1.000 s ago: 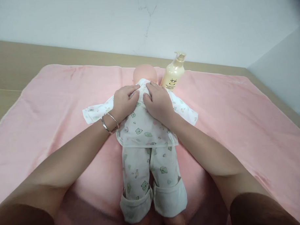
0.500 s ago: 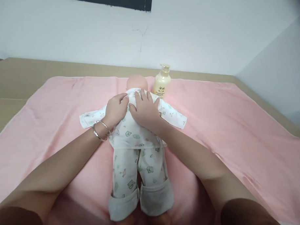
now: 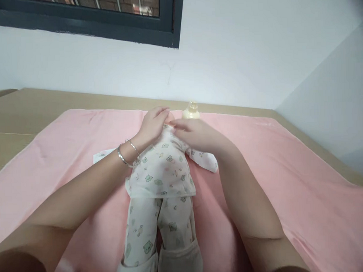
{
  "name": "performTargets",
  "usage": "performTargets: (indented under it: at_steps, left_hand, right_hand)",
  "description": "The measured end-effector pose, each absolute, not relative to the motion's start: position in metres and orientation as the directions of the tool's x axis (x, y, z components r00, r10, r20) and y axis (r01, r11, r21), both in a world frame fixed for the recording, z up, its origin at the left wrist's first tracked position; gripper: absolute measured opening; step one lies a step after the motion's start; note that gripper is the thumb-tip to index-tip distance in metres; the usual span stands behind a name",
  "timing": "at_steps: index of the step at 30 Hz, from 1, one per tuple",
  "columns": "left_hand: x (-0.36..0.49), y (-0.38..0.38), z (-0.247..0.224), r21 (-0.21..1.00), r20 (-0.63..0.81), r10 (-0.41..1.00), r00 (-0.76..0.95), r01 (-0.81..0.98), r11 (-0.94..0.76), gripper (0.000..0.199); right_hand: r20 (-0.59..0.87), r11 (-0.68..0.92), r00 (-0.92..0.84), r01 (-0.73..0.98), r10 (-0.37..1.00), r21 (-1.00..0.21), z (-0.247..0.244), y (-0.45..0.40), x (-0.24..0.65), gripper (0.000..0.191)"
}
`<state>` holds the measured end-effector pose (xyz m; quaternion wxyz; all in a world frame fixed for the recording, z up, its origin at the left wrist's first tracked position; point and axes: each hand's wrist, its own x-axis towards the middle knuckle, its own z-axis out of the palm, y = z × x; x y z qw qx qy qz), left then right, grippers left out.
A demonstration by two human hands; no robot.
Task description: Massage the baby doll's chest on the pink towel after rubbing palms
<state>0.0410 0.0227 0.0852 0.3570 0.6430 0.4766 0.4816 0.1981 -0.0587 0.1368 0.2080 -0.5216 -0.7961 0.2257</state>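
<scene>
A baby doll in a white patterned top and trousers (image 3: 163, 168) lies with its head away from me, its sleeves spread to the sides. My left hand (image 3: 154, 123), with two silvery bangles at the wrist, rests at the doll's left shoulder and neck, its fingers stretched toward the head. Over the right shoulder is my right hand (image 3: 196, 132), turned sideways, fingers extended toward the neck, slightly blurred. Between the hands a bit of the doll's head (image 3: 169, 117) shows. Neither hand grips anything.
A pale yellow pump bottle (image 3: 191, 111) stands just beyond my right hand, its lower part hidden. A pink cloth (image 3: 259, 161) covers much of the wooden table (image 3: 58, 98). Behind are a white wall and a dark window frame (image 3: 106, 25).
My right hand has turned from lying flat on the upper back to sideways over the shoulder and neck. My left hand has moved up toward the head. The view has tilted up, showing more window.
</scene>
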Motion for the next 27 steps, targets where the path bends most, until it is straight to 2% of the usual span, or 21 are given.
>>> performTargets:
  at_steps: [3,5,8,12,15,17,19,23,27]
  left_hand:
    - [0.064,0.037,0.098,0.988,0.104,0.987,0.124,-0.126,-0.088,0.051]
    - [0.075,0.043,0.105,0.943,-0.046,0.982,0.181,-0.317,0.102,0.065]
    - [0.083,0.049,0.112,0.834,-0.159,0.946,0.283,-0.474,0.282,0.078]
    - [0.088,0.052,0.123,0.702,-0.185,0.908,0.375,-0.596,0.389,0.079]
    - [0.092,0.054,0.129,0.658,-0.196,0.887,0.418,-0.615,0.435,0.079]
    - [0.094,0.056,0.131,0.673,-0.185,0.884,0.430,-0.599,0.433,0.080]
    - [0.094,0.057,0.130,0.722,-0.159,0.886,0.435,-0.561,0.405,0.081]
    - [0.085,0.060,0.123,0.864,-0.109,0.886,0.451,-0.397,0.308,0.084]
    - [0.060,0.060,0.115,0.981,-0.018,0.931,0.365,-0.172,0.087,0.079]
  right_hand:
    - [0.353,0.179,0.055,0.784,0.934,-0.595,0.132,-0.034,0.219,0.049]
    - [0.440,0.133,0.160,0.815,0.884,-0.564,0.122,-0.018,0.224,0.057]
    - [0.467,0.222,0.057,0.824,0.882,-0.521,0.103,0.002,0.224,0.068]
    - [0.455,0.301,-0.066,0.832,0.888,-0.467,0.082,0.019,0.221,0.071]
    - [0.495,0.326,-0.105,0.864,0.862,-0.384,0.076,0.025,0.224,0.067]
    - [0.508,0.328,-0.142,0.897,0.850,-0.297,0.077,0.024,0.225,0.066]
    - [0.513,0.303,-0.154,0.927,0.844,-0.220,0.079,0.020,0.223,0.064]
    - [0.516,0.178,-0.078,0.973,0.853,-0.147,0.084,0.018,0.209,0.061]
    - [0.493,0.082,-0.030,0.993,0.869,-0.085,0.085,0.020,0.195,0.063]
